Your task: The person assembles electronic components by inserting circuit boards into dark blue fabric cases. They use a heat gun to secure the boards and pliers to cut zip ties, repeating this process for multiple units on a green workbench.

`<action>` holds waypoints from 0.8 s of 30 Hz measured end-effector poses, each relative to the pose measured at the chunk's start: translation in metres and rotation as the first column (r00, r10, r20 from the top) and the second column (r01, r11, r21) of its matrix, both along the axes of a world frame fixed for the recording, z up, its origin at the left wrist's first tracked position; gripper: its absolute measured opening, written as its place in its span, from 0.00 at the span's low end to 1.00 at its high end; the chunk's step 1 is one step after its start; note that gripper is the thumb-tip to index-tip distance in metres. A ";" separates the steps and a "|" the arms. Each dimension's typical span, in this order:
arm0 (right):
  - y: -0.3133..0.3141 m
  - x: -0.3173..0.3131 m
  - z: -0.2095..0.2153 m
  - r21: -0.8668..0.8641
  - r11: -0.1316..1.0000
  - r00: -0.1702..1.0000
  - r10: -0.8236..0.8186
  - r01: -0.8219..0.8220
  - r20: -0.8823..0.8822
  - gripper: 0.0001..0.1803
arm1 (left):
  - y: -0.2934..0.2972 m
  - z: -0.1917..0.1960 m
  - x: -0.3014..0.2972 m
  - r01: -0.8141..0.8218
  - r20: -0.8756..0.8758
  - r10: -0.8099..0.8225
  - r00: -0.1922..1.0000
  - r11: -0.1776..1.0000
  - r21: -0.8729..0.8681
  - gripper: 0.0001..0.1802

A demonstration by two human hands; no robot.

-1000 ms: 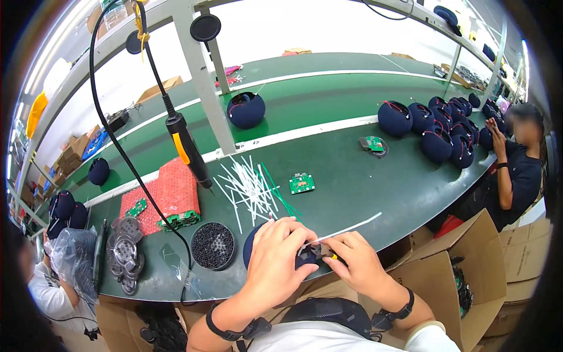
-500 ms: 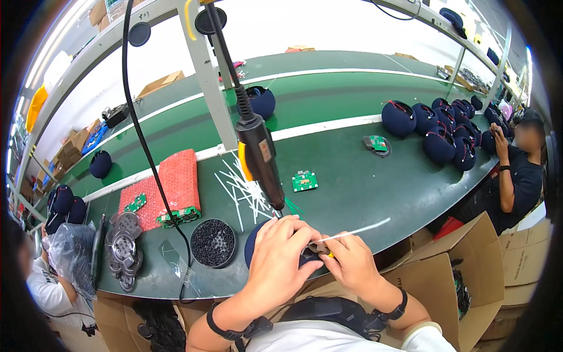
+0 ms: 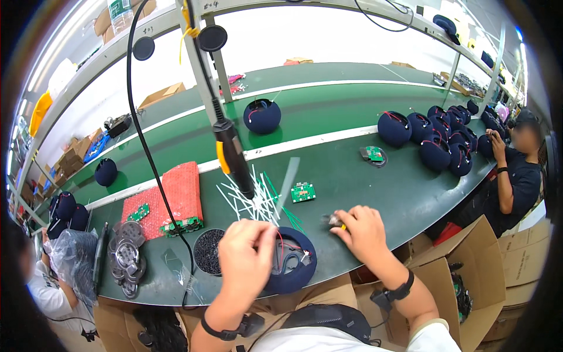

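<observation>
In front of me on the bench sits a navy round shell [image 3: 296,276], its open top showing red and dark wires. My left hand [image 3: 246,252] is over its left side, fingers pinched at the lower end of a blurred white cable tie strip [image 3: 288,183] that points up. To the right of the shell, my right hand [image 3: 365,234] is closed round small cutters [image 3: 339,223] with a bit of yellow on the handle; their jaws are blurred. Beyond the shell lies a pile of white cable ties [image 3: 249,199], with some green ones [image 3: 281,205] beside it.
A black power screwdriver [image 3: 236,158] hangs over the pile. Green circuit boards [image 3: 303,192] lie beyond. A dish of black screws [image 3: 209,251], red bubble wrap [image 3: 183,188] and clear plastic parts [image 3: 126,252] stand left. Several navy shells [image 3: 434,151] and a co-worker [image 3: 513,158] are at right.
My hands have moved apart, uncovering the shell. The white strip, earlier pointing right between them, is now at my left hand; the cutters went right with my right hand.
</observation>
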State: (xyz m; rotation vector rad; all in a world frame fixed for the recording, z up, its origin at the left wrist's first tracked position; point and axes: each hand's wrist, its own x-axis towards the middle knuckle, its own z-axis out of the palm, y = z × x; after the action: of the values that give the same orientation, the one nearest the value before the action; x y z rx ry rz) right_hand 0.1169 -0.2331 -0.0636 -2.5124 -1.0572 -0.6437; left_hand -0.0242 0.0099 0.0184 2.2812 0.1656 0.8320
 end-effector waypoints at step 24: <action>0.093 0.236 0.059 0.326 0.945 1.000 0.009 0.000 -0.025 0.29 | 0.015 -0.101 -0.062 0.051 -0.194 -0.061 0.979 0.997 -0.056 0.15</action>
State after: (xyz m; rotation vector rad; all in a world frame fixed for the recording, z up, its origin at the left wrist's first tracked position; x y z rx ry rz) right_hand 0.3525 -0.1402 -0.0049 -2.2248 -0.8656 -0.7176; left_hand -0.0857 0.0247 -0.0827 2.3064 0.2078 0.5676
